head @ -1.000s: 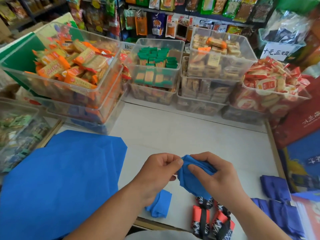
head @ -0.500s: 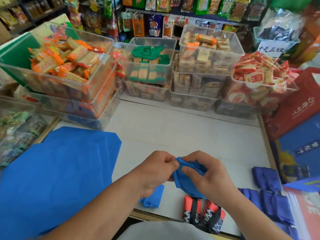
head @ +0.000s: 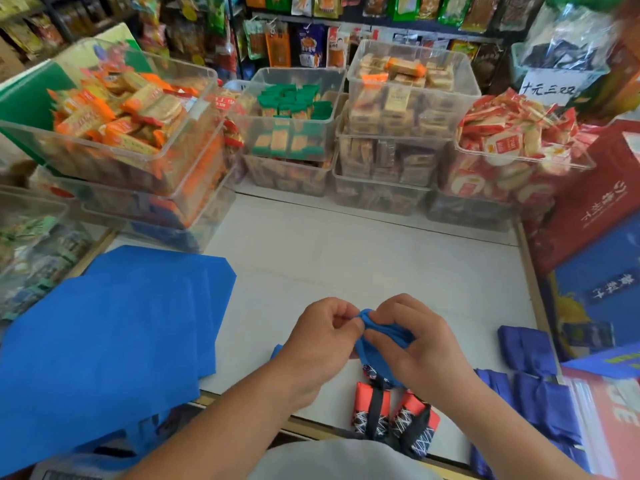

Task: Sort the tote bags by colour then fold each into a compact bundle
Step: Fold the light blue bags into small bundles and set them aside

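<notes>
A small bright blue tote bundle (head: 375, 336) is held above the white table (head: 346, 265), near its front edge. My left hand (head: 320, 336) pinches its left end between thumb and fingertips. My right hand (head: 414, 341) grips its right side with curled fingers. A stack of flat bright blue tote bags (head: 114, 334) lies at the left. Two folded red and black patterned bundles (head: 391, 414) sit below my hands. Several folded dark blue bundles (head: 530, 379) lie at the right. A sliver of another bright blue bundle (head: 277, 351) shows behind my left wrist.
Clear plastic bins of packaged snacks (head: 294, 133) line the back and left of the table. Red and blue boxes (head: 602, 237) stand at the right edge. A red and white printed sheet (head: 616, 410) lies at the front right.
Both hands have closed in on the blue bundle, which looks tighter and smaller. The loose blue bundle on the table is now mostly hidden behind my left wrist.
</notes>
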`<action>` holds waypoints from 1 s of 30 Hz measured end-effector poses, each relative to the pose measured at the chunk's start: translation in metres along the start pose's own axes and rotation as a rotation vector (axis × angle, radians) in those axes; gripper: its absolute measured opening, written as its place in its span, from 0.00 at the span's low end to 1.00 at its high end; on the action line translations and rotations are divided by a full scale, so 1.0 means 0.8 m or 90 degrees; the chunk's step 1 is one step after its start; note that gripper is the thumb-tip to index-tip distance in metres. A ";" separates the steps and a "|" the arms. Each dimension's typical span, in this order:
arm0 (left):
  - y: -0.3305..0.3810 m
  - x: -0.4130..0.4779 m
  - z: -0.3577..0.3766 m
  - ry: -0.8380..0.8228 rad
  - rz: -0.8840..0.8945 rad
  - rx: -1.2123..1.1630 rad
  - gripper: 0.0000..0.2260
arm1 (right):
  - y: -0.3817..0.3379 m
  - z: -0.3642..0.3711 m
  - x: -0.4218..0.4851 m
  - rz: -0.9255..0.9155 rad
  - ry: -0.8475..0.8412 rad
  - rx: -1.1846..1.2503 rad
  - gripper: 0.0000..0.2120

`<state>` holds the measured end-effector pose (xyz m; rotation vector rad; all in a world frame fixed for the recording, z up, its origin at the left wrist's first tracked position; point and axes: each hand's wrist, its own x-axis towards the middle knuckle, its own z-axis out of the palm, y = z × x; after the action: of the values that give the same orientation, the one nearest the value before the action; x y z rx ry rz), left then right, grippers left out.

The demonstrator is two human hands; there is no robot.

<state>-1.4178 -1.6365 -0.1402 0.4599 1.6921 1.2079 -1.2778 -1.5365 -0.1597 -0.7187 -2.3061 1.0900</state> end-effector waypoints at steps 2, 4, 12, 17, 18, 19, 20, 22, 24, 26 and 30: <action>0.007 -0.004 0.002 -0.023 -0.068 -0.127 0.08 | 0.002 -0.001 0.001 -0.019 -0.018 -0.015 0.11; 0.007 -0.004 0.001 -0.039 -0.097 -0.180 0.13 | 0.004 0.000 0.002 -0.045 -0.034 -0.029 0.11; -0.001 0.010 -0.008 -0.093 -0.113 -0.162 0.11 | -0.006 -0.007 0.003 0.169 -0.029 0.070 0.15; -0.007 0.010 -0.005 -0.089 -0.084 -0.099 0.09 | -0.003 -0.012 0.004 0.182 -0.034 0.087 0.17; -0.007 0.009 -0.003 -0.085 -0.075 -0.085 0.09 | -0.003 -0.012 0.003 0.177 -0.034 0.085 0.18; -0.007 0.009 -0.002 -0.081 -0.064 -0.076 0.09 | -0.002 -0.013 0.004 0.166 -0.037 0.084 0.18; -0.006 0.008 -0.002 -0.076 -0.054 -0.074 0.08 | -0.003 -0.015 0.005 0.158 -0.048 0.095 0.18; -0.006 0.008 -0.004 -0.073 -0.040 -0.093 0.09 | -0.003 -0.022 0.006 0.151 -0.098 0.162 0.19; -0.005 0.006 -0.009 -0.092 -0.028 -0.113 0.09 | -0.002 -0.030 0.004 0.132 -0.146 0.216 0.19; -0.003 0.001 -0.011 -0.116 -0.011 -0.117 0.08 | -0.001 -0.033 0.001 0.137 -0.146 0.267 0.18; -0.001 0.001 -0.014 -0.124 -0.001 -0.138 0.08 | -0.002 -0.028 0.000 0.148 -0.110 0.260 0.14</action>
<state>-1.4275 -1.6419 -0.1409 0.4272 1.3793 1.2860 -1.2646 -1.5254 -0.1458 -0.7637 -2.0666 1.7251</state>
